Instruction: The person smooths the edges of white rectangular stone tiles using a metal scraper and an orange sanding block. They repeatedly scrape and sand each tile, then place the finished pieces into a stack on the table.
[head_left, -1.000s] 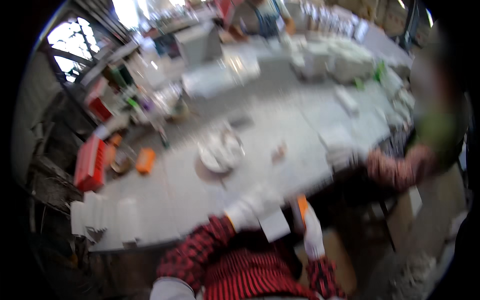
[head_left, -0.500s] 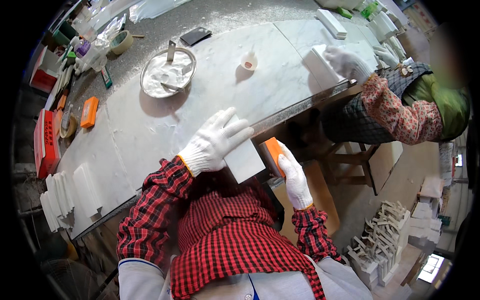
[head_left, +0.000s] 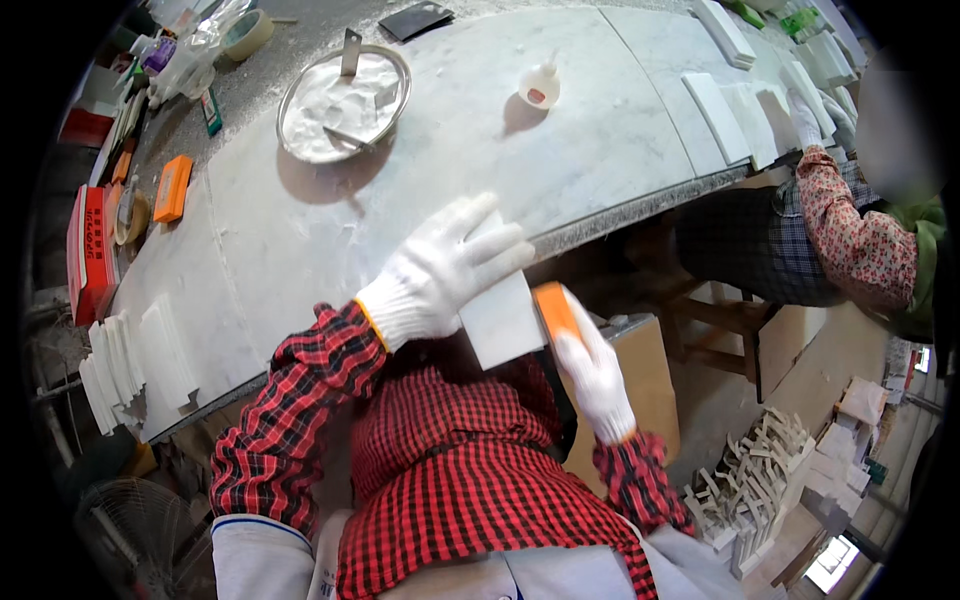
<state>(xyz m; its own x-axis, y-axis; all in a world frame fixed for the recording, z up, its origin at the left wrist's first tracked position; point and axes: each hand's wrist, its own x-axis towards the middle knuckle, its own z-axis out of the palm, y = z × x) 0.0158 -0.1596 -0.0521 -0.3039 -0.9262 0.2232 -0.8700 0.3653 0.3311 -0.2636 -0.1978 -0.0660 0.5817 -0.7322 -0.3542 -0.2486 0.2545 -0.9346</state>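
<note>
My left hand (head_left: 450, 270), in a white knitted glove, lies across a white stone slab (head_left: 502, 320), holding it at the table's front edge. Its fingers reach over the slab, and the slab's near end sticks out toward my apron. In my gloved right hand (head_left: 590, 370) is an orange block (head_left: 555, 310), gripped beside the slab's right edge. Whether the block touches the slab, I cannot tell. Beyond my left hand stands a metal bowl (head_left: 400, 105) of white paste or powder, with two flat blades in it. A small white squeeze bottle (head_left: 540, 88) stands to its right.
Thin white strips (head_left: 165, 350) lie at the table's left end, near another orange block (head_left: 173, 188) and a red box (head_left: 92, 255). At right, a co-worker's gloved hand (head_left: 805, 120) is among white slabs (head_left: 716, 118). A wooden stool (head_left: 725, 318) stands below.
The view has shifted slightly. My right hand with the orange block has moved closer to the slab's right edge. The co-worker's hand has moved away right from the nearer slab.
</note>
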